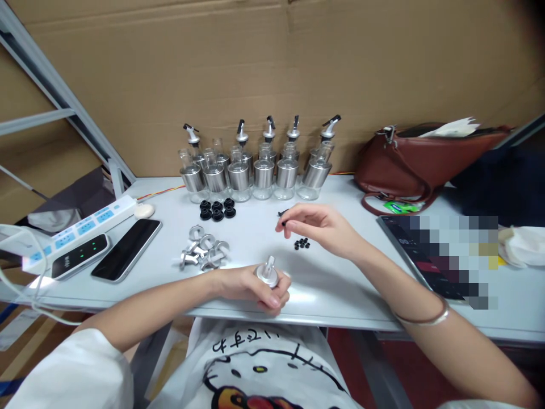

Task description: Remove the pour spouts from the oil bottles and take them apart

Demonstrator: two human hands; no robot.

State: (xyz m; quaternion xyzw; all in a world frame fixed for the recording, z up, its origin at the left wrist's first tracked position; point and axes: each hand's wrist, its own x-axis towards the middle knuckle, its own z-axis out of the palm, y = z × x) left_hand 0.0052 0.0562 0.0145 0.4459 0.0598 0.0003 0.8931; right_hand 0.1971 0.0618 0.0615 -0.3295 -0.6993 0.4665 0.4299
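Note:
My left hand rests at the table's front edge, closed around a silver metal pourer cap with its spout pointing up. My right hand hovers over the table's middle, its fingertips pinched on a small black part. A little cluster of tiny black pieces lies just below that hand. Several silver pourer caps are piled left of my left hand. Black rubber stoppers sit beyond them.
Several glass bottles with steel sleeves, some fitted with pourers, stand in rows at the back. A phone, another device and a power strip lie at the left. A brown bag and a tablet are at the right.

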